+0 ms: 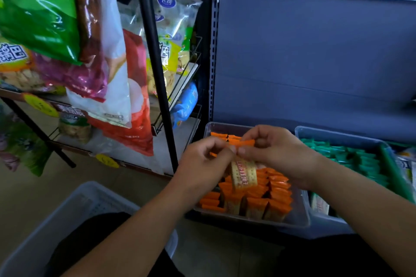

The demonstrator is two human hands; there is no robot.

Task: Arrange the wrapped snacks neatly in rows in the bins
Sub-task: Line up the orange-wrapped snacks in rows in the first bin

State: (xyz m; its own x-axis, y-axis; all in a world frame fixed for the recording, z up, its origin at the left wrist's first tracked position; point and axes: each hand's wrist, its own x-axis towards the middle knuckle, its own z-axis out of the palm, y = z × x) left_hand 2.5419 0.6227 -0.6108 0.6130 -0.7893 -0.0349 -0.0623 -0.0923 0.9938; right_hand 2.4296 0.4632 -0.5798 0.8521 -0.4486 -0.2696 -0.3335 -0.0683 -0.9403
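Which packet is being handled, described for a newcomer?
Below the grey shelf panel sits a clear bin of orange-ended packets. Above its middle, the left hand and right hand pinch one cracker packet by its top. It alone hangs lifted, face showing.

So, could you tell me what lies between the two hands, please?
One wrapped snack, pinched at its top by the left hand and the right hand, above the bin; the head view shows it.

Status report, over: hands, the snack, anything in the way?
Left hand, right hand: both pinch one cracker pack over the clear bin. Orange packs in rows beneath. Path clear.
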